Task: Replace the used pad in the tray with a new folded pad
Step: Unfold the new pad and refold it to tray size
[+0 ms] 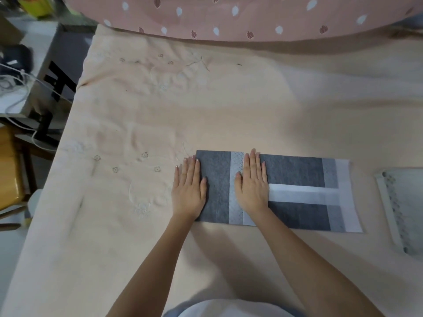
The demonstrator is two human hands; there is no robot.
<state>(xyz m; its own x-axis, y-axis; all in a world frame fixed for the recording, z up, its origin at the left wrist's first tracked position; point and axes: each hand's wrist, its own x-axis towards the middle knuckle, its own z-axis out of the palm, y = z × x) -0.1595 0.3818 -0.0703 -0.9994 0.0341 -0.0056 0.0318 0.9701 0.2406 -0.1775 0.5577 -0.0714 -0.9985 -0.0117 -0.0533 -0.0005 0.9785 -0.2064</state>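
Pad (295,170), grey with pale strips and a white border, lies flat on the bed (206,106) close to the person, partly folded: left end doubled over, right end showing a white margin. Left hand (188,191) rests palm down across its left edge, half on the sheet. Right hand (251,186) rests palm down on the pale band just right of the fold. Fingers of both are straight, close together, gripping nothing; they press.

Handling, by judgement: light, thin, limp, layered paper-and-fluff sheet. Holds a crease only if pressed along it; flops if lifted by one corner. Backing likely slick, so layers may slide on each other. Best taken at two corners or along a folded edge, both hands, kept level.

Tray (398,209), pale with a perforated rim, sits at the right, well apart from the pad, partly out of view. Cannot tell whether a used pad is in it.

Surface: peach embroidered sheet, soft, slightly rumpled, so creases come out less sharp than on a hard top. Pink leaf-print quilt (229,17) beyond. Cluttered shelf with cables (18,81) at the left.
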